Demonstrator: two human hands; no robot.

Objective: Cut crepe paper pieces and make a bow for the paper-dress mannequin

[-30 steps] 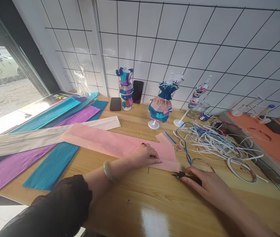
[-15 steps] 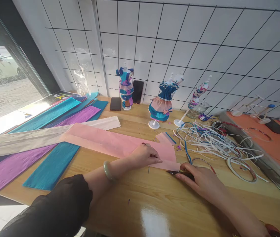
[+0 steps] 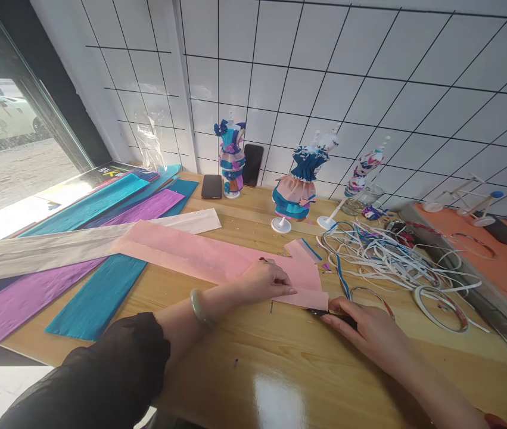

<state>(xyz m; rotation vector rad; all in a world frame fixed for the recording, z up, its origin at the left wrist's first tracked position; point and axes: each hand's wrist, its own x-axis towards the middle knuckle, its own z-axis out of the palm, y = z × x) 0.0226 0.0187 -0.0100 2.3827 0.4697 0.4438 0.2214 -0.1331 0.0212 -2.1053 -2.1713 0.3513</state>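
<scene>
The long pink crepe-paper strip point(image 3: 199, 255) lies across the middle of the pale wooden worktop point(image 3: 217, 381), its left end over a long off-white paper strip point(image 3: 190, 221) and its right end folded near our hands. Of containers, we see a clear glass vessel point(image 3: 357, 206) near the wall, partly behind a small figure in a patterned dress point(image 3: 363, 170); we cannot tell what it holds. A crinkled transparent plastic bag point(image 3: 150, 146) stands by the wall at the left, its contents too unclear to name.

Our left hand point(image 3: 266, 280) rests on the pink strip near the fold, fingers bent and drawn together; we cannot tell whether it pinches the paper or only presses it. Our right hand point(image 3: 351, 319) is closed around a slim, dark hand tool point(image 3: 347, 320), whose tip points left just beside the strip's near right corner. Beyond the right hand, a loose tangle of white and blue narrow strips point(image 3: 373, 256) spreads over the worktop.
</scene>
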